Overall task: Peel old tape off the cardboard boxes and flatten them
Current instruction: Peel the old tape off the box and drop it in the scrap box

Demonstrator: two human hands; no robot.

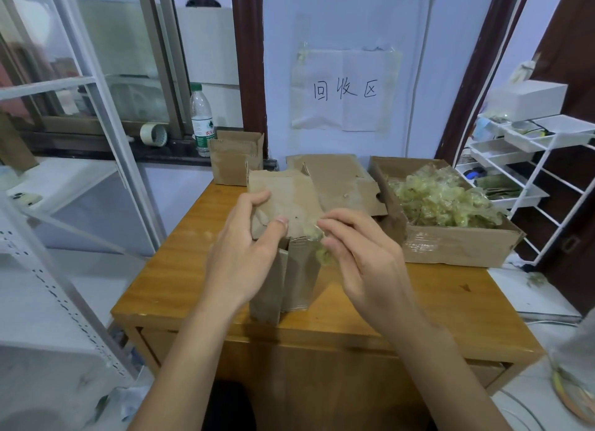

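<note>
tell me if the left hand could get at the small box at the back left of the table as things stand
Probably yes, once freed. The left hand now grips the box being peeled, while the small box stands just beyond it on the table with nothing in between.

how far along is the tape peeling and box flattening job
Done: a flattened box lies at the back of the table, and the open box holds a heap of peeled tape. In hand: the left hand holds a small box while the right hand pinches its tape. Left: the upright box.
</note>
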